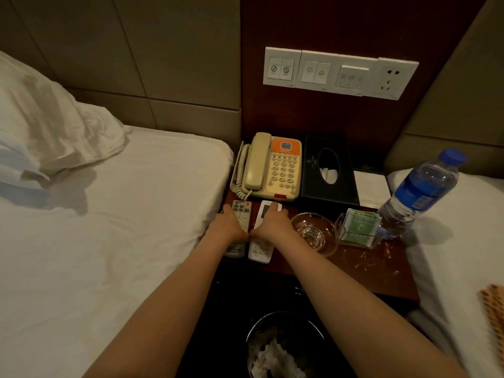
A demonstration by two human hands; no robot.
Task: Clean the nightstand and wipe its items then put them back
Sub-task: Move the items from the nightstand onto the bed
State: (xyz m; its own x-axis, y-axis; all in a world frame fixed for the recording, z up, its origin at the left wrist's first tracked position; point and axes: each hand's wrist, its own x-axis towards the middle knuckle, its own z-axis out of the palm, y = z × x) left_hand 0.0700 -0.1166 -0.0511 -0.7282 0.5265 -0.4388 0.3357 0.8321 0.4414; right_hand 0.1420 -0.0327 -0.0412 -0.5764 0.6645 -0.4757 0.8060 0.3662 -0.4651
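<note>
Crowded nightstand [381, 279] between two beds: left hand [231, 222] grips the gray remote [241, 214], right hand [272, 221] the white remote [266, 211]. Lifting carelessly, that right wrist could easily clip the glass bowl [313, 233] just beside it.

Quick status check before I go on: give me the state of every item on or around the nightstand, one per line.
left hand: laid over grey remote
right hand: laid over white remote
telephone: handset on cradle
tissue box: tissues low inside
glass bowl: upright, empty
water bottle: capped, on the right bed's edge
nightstand: crumbs on top
bin: holds crumpled paper
</note>
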